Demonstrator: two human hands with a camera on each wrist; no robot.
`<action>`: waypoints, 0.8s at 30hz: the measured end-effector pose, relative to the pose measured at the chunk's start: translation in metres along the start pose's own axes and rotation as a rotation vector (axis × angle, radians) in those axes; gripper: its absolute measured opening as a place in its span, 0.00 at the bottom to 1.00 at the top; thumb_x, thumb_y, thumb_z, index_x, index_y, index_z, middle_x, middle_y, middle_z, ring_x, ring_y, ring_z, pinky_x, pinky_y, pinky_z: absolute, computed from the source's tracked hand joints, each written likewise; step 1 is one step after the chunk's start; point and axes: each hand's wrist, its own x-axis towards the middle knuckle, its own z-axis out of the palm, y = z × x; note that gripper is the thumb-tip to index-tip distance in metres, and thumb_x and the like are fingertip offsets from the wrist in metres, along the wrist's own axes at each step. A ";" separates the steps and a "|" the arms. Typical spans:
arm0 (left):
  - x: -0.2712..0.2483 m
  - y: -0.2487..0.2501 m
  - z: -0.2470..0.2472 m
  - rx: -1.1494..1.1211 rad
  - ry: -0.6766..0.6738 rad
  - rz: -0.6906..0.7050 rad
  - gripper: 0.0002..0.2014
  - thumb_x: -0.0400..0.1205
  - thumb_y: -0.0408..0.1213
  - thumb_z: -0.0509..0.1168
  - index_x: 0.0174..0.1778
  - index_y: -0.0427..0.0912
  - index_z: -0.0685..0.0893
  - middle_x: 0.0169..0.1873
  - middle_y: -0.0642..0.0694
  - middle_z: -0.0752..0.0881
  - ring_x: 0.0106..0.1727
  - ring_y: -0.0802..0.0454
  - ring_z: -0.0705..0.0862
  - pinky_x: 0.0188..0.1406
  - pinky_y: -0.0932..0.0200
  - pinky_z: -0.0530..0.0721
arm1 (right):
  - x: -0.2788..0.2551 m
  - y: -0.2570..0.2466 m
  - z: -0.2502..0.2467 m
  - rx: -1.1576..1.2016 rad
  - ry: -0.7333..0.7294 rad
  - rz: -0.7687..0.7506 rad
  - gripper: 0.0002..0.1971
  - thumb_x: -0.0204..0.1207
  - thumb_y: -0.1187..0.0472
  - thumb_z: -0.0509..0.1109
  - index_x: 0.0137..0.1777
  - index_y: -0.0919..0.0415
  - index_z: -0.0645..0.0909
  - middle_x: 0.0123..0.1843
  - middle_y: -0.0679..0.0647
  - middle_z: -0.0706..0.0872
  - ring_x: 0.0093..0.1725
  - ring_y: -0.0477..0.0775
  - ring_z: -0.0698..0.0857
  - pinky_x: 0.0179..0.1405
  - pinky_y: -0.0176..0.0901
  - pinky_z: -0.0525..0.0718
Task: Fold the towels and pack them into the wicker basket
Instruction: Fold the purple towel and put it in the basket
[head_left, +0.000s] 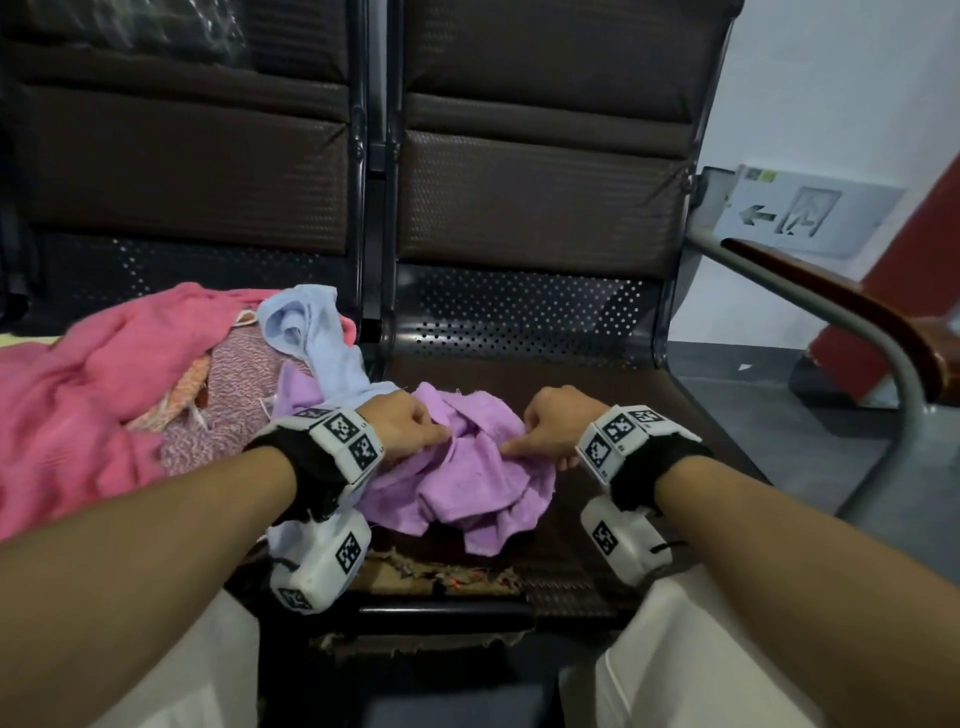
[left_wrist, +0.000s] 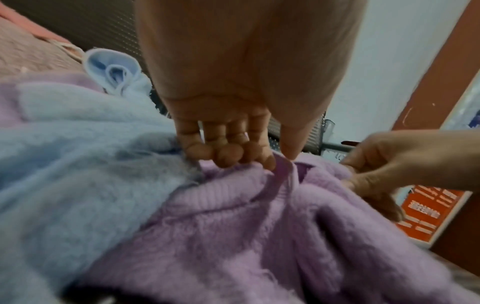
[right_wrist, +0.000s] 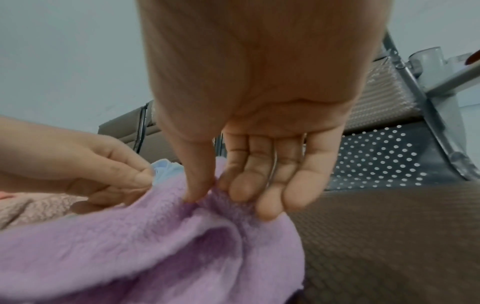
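A crumpled lilac towel (head_left: 467, 478) lies on the brown seat in front of me. My left hand (head_left: 410, 426) pinches its upper edge between thumb and curled fingers (left_wrist: 228, 154), where the hem (left_wrist: 283, 170) folds over. My right hand (head_left: 545, 431) pinches the same towel (right_wrist: 155, 246) a little to the right, between thumb and forefinger, its other fingers (right_wrist: 270, 185) loosely bent. A light blue towel (head_left: 322, 343) lies against the lilac one on the left (left_wrist: 78, 164). No wicker basket is in view.
A heap of pink towel (head_left: 104, 384) and mottled pinkish cloth (head_left: 234, 395) fills the left seat. The perforated metal seat back (head_left: 519, 306) rises behind. A curved armrest (head_left: 857, 322) stands at the right. The seat's front edge (head_left: 447, 577) is frayed.
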 end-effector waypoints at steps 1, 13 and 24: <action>0.001 0.003 0.001 0.056 0.026 0.019 0.19 0.76 0.55 0.67 0.26 0.46 0.79 0.28 0.48 0.83 0.31 0.53 0.80 0.34 0.61 0.77 | 0.001 -0.002 0.001 0.015 -0.002 -0.010 0.19 0.68 0.41 0.75 0.29 0.56 0.81 0.20 0.47 0.82 0.20 0.43 0.81 0.25 0.37 0.82; 0.008 0.016 0.005 0.257 0.008 0.064 0.18 0.80 0.41 0.63 0.23 0.46 0.68 0.26 0.49 0.74 0.38 0.49 0.76 0.38 0.59 0.72 | 0.010 -0.016 0.012 -0.133 0.089 0.018 0.06 0.73 0.56 0.63 0.45 0.57 0.78 0.51 0.58 0.85 0.48 0.60 0.86 0.46 0.50 0.85; -0.022 0.058 -0.072 -0.650 0.439 0.338 0.16 0.86 0.43 0.57 0.32 0.46 0.74 0.26 0.50 0.75 0.24 0.56 0.76 0.26 0.60 0.78 | 0.000 -0.002 -0.036 0.616 0.590 0.002 0.10 0.82 0.59 0.62 0.50 0.58 0.85 0.49 0.57 0.88 0.51 0.58 0.85 0.52 0.47 0.81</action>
